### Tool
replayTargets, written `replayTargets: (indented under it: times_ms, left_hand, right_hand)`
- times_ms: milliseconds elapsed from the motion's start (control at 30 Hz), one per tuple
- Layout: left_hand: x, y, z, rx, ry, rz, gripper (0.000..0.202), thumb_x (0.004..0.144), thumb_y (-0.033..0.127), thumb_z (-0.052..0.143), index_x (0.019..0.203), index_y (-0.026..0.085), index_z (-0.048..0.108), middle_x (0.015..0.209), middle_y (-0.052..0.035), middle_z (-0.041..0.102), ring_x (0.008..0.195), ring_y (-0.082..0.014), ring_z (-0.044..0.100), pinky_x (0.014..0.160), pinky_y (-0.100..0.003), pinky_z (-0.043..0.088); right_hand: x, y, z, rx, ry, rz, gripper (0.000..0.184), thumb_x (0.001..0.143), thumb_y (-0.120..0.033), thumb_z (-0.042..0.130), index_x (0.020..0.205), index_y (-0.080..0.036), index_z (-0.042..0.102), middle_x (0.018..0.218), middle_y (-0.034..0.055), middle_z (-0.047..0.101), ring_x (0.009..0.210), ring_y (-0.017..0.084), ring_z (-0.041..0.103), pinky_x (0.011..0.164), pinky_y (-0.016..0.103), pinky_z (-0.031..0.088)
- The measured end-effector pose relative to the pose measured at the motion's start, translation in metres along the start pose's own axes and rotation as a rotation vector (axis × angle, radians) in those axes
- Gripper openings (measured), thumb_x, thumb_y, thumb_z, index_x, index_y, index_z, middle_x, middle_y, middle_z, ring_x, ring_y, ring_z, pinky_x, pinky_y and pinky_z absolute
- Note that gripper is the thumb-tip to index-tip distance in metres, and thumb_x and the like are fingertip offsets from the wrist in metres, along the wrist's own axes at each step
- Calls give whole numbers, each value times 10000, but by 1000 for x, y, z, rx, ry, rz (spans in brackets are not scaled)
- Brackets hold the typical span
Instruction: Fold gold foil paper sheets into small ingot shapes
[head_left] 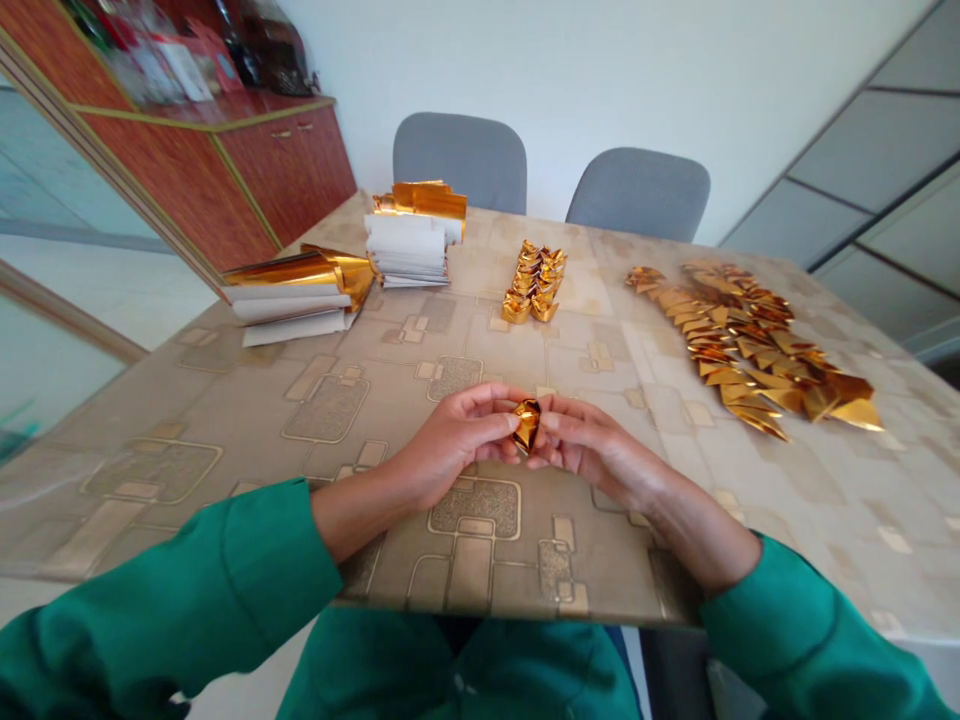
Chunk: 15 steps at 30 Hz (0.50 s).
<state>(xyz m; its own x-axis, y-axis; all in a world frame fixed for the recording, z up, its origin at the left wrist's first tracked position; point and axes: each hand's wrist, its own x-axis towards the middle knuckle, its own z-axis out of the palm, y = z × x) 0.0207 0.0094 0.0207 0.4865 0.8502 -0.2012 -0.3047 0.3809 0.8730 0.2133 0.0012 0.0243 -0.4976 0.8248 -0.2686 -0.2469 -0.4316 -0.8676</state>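
Note:
A small folded gold foil paper piece (527, 424) is held between my two hands above the table, near its front edge. My left hand (472, 425) pinches its left side with thumb and fingers. From the other side, my right hand (581, 435) grips it the same way. Fingers cover parts of the piece at both ends. Straight ahead, a double row of finished-looking gold foil folded pieces (534, 280) stands on the table. To the right lie long curved rows of flatter, pointed gold foil folds (739, 345), overlapping one another.
On the left, a stack of white-backed gold foil sheets (292, 300) lies near another stack (409, 245). The table (247, 410) has a patterned cover. Two grey chairs (461, 155) stand at its far side, and a reddish wooden cabinet (289, 170) is at the back left.

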Motion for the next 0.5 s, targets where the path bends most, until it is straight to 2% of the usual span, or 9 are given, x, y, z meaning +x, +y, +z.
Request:
replayTargets:
  times_ms: [100,233,500]
  left_hand:
    - [0,-1,0,24,-43,5,296,790,177,727,1083,149,700,924,-48,722,686,-100,656,665,-239,524]
    - [-1,-2,1,7,-59,-15,308,796,185,724,1103,155,716,986,-71,742,708,-116,682,709,-265,544]
    - [-2,-1,0,-30,-45,-64,299,814,217,711,1104,148,735,793,-70,751,682,-152,705,719,-294,575]
  right_hand:
    - [-1,-1,5,-140,23,-14,256,819,-346,740,944,-163,612,849,22,674,759,120,630,710,258,500]
    - [1,4,8,-262,67,-74,237,823,-334,729,920,-161,599,768,-1,643,674,101,576,625,236,448]
    - [1,4,7,-239,31,-86,222,830,-335,704,942,-161,623,771,-1,648,657,99,552,606,235,427]
